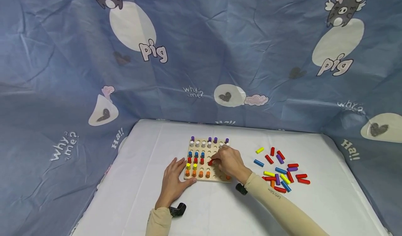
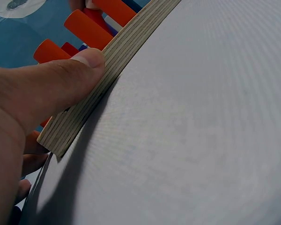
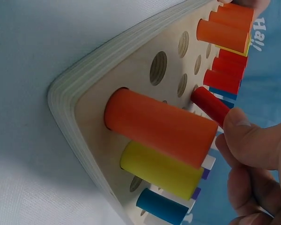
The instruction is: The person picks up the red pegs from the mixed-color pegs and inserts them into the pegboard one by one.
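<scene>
A wooden pegboard [image 1: 221,180] lies on the white table, with rows of orange, yellow, red, blue, white and purple pegs standing in its holes. My right hand [image 1: 230,162] pinches a red peg [image 3: 210,104] between thumb and forefinger. The peg is tilted, its lower end right at a hole in the row of red pegs. At the board's near left corner, my left hand [image 1: 173,182] rests with the thumb [image 2: 77,75] along the front edge and the other fingers at the left side. An orange peg [image 3: 159,124] stands near the board's right corner.
Loose red, blue, yellow and purple pegs lie scattered to the right of the board, among them a blue peg [image 1: 259,163] and a red peg [image 1: 303,181]. A blue printed cloth [image 1: 201,54] hangs behind the white table [image 1: 213,211].
</scene>
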Demonstrator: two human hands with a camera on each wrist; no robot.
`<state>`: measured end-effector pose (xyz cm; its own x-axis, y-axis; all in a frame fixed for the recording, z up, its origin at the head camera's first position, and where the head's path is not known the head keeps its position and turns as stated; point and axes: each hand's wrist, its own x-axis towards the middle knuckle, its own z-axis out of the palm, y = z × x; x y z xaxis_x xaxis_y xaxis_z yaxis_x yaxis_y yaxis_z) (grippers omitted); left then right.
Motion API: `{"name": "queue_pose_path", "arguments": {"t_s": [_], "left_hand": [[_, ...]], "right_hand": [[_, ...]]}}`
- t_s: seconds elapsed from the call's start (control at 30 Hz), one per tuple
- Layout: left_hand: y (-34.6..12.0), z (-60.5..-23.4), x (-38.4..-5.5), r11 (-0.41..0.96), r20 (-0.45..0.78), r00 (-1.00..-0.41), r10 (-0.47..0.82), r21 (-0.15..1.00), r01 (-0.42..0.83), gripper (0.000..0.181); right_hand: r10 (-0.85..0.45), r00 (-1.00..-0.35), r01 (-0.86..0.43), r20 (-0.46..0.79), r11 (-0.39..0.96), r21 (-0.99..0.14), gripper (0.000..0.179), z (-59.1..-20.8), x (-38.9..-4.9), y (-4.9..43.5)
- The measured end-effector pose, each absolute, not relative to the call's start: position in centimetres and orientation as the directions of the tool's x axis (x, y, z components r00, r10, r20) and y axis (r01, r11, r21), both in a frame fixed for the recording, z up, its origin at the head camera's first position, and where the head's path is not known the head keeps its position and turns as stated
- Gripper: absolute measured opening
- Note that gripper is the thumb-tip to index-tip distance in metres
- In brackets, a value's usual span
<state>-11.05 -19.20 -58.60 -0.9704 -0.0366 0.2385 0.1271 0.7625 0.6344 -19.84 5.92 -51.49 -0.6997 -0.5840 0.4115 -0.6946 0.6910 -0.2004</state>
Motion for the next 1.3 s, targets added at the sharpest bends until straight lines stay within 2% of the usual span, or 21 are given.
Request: {"name": "queue_pose_path", "arguments": {"t_s": [0.3, 0.57, 0.87, 1.0, 1.3], "left_hand": [[-19.1, -58.5, -11.2, 0.768, 0.227, -0.973, -0.036, 0.629, 0.118, 0.083], [-18.9, -58.6, -11.2, 0.772, 0.244, -0.969, -0.027, 0.621, 0.135, 0.082], [-19.1, -58.4, -11.1, 0.768, 0.231, -0.972, -0.033, 0.628, 0.124, 0.083], [-19.3, -58.3, -11.2, 0.774, 0.254, -0.967, -0.030, 0.618, 0.138, 0.083], [-19.0, -58.7, -11.1, 0.763, 0.194, -0.980, -0.050, 0.640, 0.087, 0.084]], "right_hand": [[-0.562, -0.719, -0.677, 0.408, 0.699, -0.230, 0.015, -51.8, -20.0, 5.8], [-0.566, -0.726, -0.668, 0.390, 0.715, -0.206, 0.016, -51.7, -20.1, 5.6], [-0.616, -0.687, -0.709, 0.385, 0.685, -0.167, 0.017, -50.9, -20.2, 4.8], [-0.629, -0.689, -0.707, 0.359, 0.694, -0.139, 0.016, -50.4, -20.4, 4.3], [-0.666, -0.683, -0.715, 0.300, 0.694, -0.088, 0.008, -50.5, -20.4, 3.2]]}}
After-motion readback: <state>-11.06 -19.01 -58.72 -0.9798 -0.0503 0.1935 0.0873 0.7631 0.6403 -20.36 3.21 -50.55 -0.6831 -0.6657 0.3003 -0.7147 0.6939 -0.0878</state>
